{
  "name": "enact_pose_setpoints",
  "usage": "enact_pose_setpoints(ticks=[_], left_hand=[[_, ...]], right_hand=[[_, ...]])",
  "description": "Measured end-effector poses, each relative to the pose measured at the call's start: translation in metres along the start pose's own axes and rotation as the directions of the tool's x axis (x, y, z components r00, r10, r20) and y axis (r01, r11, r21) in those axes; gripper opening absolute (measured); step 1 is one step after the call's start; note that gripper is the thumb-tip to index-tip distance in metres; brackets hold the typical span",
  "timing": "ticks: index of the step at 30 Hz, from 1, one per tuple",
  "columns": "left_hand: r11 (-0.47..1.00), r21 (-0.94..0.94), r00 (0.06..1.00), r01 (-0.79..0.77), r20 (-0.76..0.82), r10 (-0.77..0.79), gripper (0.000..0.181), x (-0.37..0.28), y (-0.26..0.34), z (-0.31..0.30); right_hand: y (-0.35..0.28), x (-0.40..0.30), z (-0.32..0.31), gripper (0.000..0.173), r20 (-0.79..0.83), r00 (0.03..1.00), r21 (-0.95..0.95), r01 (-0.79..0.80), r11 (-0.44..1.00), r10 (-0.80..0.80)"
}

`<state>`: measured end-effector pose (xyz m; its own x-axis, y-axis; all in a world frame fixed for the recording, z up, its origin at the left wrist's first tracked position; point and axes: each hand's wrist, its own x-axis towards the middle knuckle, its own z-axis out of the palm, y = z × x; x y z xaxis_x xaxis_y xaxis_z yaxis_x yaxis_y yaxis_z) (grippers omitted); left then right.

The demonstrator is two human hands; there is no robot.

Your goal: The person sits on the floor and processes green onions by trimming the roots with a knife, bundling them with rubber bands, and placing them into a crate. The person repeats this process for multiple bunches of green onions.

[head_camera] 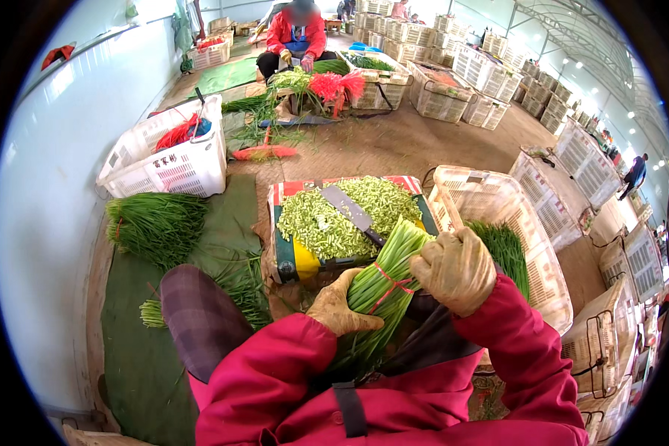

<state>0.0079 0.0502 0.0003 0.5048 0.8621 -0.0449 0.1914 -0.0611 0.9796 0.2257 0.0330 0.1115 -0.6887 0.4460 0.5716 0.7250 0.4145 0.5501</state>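
Note:
A bundle of green chives (387, 273), bound by a red tie (394, 284), leans above my lap with its pale cut ends pointing up and away. My left hand (340, 306), in a stained glove, grips it from the left below the tie. My right hand (457, 270), gloved too, is curled against the bundle's upper right side; what its fingers hold is hidden. Beyond the bundle, a cleaver (348, 209) with a dark handle rests on a heap of chopped stalk ends (312, 223). The heap covers a low block wrapped in printed sheeting (285, 259).
At right, a white plastic crate (541, 279) contains chives. More loose chives (156, 226) lie left on a green mat (139, 357). Another crate (195, 173) holds red ties. A co-worker (295, 33) sits ahead, beyond a red broom head (265, 152). Stacked crates (485, 67) line the right.

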Motion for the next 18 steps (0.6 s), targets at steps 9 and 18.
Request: enact_pose_setpoints(ticks=[9, 18], left_hand=[[0.988, 0.133, 0.990, 0.083, -0.124, -0.066, 0.095, 0.000, -0.008, -0.014], [0.956, 0.250, 0.950, 0.153, -0.304, -0.072, 0.097, -0.002, -0.008, -0.022]], right_hand=[[0.075, 0.007, -0.044, 0.008, -0.196, 0.981, -0.528, -0.102, 0.843, -0.004], [0.074, -0.016, -0.077, 0.031, 0.674, 0.713, 0.549, -0.658, 0.515, 0.192]])
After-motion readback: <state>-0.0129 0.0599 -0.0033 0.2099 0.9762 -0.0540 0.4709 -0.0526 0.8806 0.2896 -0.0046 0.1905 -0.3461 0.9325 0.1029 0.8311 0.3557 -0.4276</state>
